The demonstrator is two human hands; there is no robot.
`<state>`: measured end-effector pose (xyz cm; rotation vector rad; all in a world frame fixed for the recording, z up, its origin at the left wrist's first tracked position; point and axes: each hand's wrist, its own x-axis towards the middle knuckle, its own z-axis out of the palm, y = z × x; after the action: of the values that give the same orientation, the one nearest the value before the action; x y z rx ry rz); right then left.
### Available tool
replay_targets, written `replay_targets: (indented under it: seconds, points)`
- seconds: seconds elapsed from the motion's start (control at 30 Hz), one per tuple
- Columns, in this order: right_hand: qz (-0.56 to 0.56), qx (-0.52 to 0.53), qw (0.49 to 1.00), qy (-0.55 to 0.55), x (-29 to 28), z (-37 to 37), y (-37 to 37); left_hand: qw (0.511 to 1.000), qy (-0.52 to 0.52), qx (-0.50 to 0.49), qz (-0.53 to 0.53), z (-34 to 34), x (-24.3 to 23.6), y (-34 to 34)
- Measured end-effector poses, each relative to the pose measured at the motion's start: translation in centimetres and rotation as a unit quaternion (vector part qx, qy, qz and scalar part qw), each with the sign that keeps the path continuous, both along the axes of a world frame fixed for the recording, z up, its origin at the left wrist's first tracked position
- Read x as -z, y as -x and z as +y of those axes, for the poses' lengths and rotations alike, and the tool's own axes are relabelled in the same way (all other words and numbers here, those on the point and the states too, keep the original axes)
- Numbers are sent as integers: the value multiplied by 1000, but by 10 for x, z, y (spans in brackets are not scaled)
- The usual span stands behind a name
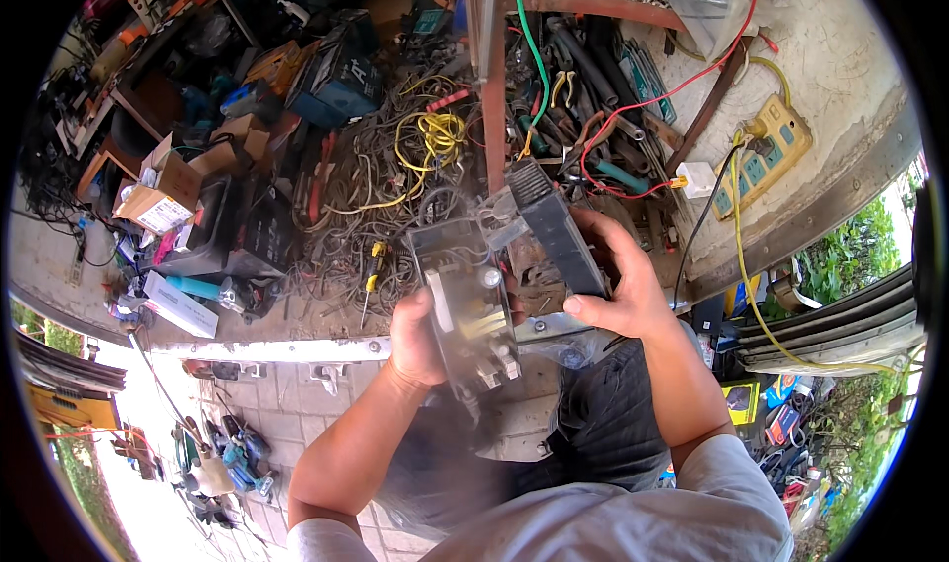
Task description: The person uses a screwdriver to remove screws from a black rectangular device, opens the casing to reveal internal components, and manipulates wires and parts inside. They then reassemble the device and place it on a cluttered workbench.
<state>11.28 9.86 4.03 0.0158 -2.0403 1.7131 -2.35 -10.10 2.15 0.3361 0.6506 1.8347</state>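
Observation:
My left hand (415,337) is closed around the side of an open grey case (442,337) with electronic parts inside. Motion blurs some of its detail, and I cannot tell what device it is. In my right hand (633,287) is a black box-shaped casing (556,234) with a ribbed far end, gripped between thumb and fingers. The two pieces are close together, tilted, in front of my body above the bench's near edge. Just left of the case, a yellow-and-black screwdriver (374,265) lies on tangled wires.
Grey wires and a yellow cable coil (442,137) cover the bench middle. Pliers (562,89) and other tools lie at the far right, by a yellow power strip (774,157). A red wire (682,95) crosses there. Cardboard boxes (163,188) stand at left.

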Motion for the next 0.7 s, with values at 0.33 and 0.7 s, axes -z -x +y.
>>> replay_targets:
  seconds: [0.33,0.7]
  points:
    - [-50,-38,993,103,-3,2,0,999,31,-30,-18,-3,13,5]
    - [-81,-18,989,120,7,-7,6,999,25,-42,-13,1,17,11]
